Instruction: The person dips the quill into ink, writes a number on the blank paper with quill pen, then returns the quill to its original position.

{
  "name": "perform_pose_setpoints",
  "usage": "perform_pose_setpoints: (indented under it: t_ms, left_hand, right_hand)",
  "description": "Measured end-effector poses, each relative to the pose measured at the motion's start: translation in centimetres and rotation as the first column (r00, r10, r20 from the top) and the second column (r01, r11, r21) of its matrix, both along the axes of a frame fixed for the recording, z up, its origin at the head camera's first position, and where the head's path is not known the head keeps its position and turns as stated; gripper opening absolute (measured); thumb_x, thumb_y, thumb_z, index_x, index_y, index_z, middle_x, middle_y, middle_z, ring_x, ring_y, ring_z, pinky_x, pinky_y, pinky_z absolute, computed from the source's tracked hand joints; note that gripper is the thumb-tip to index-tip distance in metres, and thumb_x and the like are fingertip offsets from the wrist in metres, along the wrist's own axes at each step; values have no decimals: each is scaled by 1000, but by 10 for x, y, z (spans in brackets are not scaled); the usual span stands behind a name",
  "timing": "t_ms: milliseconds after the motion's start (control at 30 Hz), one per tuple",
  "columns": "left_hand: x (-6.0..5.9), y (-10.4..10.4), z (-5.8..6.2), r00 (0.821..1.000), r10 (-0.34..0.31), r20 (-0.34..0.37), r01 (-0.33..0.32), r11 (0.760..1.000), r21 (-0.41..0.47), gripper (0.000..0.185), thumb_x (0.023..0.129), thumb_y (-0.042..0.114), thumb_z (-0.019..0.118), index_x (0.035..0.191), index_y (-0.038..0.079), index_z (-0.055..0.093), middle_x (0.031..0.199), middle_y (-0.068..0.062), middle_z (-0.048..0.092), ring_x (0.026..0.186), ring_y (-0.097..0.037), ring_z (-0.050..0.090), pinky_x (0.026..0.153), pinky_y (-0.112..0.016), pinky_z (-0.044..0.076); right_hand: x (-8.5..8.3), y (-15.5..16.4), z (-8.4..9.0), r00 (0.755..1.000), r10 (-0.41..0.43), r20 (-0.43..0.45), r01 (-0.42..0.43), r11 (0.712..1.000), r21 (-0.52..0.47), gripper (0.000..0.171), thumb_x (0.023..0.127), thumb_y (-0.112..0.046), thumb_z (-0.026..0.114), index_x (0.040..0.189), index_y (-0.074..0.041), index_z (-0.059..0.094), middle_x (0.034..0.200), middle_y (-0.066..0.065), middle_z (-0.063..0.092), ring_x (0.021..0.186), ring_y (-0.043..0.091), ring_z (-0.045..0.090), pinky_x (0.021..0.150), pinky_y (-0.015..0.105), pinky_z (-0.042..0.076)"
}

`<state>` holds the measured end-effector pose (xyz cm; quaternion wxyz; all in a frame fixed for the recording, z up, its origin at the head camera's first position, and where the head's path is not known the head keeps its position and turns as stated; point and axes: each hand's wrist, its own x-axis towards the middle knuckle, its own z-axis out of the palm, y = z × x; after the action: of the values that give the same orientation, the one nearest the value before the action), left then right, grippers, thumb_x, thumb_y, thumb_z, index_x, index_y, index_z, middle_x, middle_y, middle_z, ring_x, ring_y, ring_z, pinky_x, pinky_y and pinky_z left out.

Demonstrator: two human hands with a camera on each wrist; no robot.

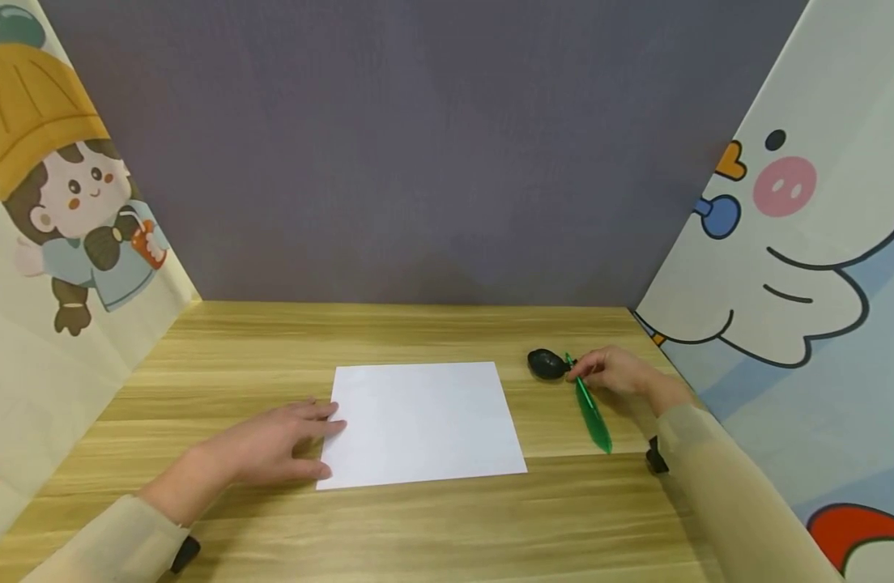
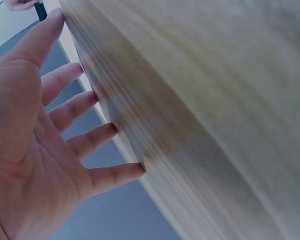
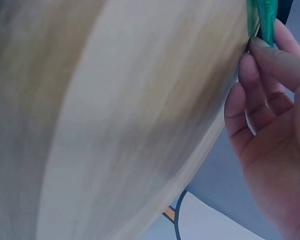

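Note:
A blank white sheet of paper lies on the wooden table. My left hand rests at the sheet's left edge with fingers spread, the fingertips overlapping that edge; in the left wrist view its palm and straight fingers reach down to the surface. Farther right, my right hand pinches a slim green feather-shaped thing near its narrow far end. Its broad end points toward me. Close to those fingertips is the stubby neck of a black egg-shaped thing. The right wrist view shows thumb and fingers at the green thing.
The wood-grain table meets a grey upright panel at the back. Side walls with cartoon prints stand at left and right. Black wrist straps show under both sleeves.

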<state>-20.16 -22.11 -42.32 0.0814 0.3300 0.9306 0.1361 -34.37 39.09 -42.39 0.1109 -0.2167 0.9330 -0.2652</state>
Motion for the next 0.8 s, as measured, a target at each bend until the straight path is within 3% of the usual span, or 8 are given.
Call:
perform_pose_setpoints:
  t_ms: [233, 433, 533, 633, 800]
  left_hand:
    - [-1, -1, -1, 1000, -1, -2, 1, 1000, -2, 74, 100, 61, 73, 157, 14, 62, 170, -17, 50, 155, -53, 45, 123, -71, 41]
    - [0, 0, -1, 1000, 1, -1, -1, 1000, 0, 74, 100, 62, 72, 157, 15, 62, 170, -16, 51, 155, -53, 45, 123, -71, 41]
    - [0, 0, 0, 1000, 3, 3, -3, 1000, 0, 74, 100, 62, 73, 157, 15, 62, 170, -16, 50, 155, -53, 45, 123, -71, 41]
    - [0, 0, 0, 1000, 2, 2, -2, 1000, -2, 74, 101, 61, 73, 157, 15, 62, 170, -16, 50, 155, -53, 45, 123, -71, 41]
    - [1, 0, 1, 1000, 2, 1, -2, 1000, -1, 74, 101, 61, 72, 157, 15, 62, 170, -17, 50, 155, -53, 45, 123, -72, 41]
  right_hand:
    - [1, -1, -1, 1000, 2, -30, -2, 1000, 7, 20, 100, 2, 74, 110, -11, 87, 123, 13, 81, 119, 30, 72, 94, 23, 56]
    - [3, -2, -3, 997, 14, -82, -11, 999, 43, 21, 100, 0, 76, 108, -16, 87, 119, 7, 81, 123, 38, 71, 108, 44, 57]
    - [5, -2, -2, 995, 14, -95, -10, 999, 44, 22, 100, 0, 76, 107, -17, 87, 118, 6, 81, 123, 39, 72, 109, 52, 57]
    - [7, -3, -1, 995, 19, -102, -16, 999, 34, 22, 100, 1, 75, 107, -16, 87, 116, 6, 80, 120, 37, 72, 106, 50, 59]
    - [10, -1, 1, 993, 22, -119, -19, 1000, 24, 20, 100, 1, 76, 106, -15, 85, 114, 6, 78, 113, 29, 72, 95, 35, 59]
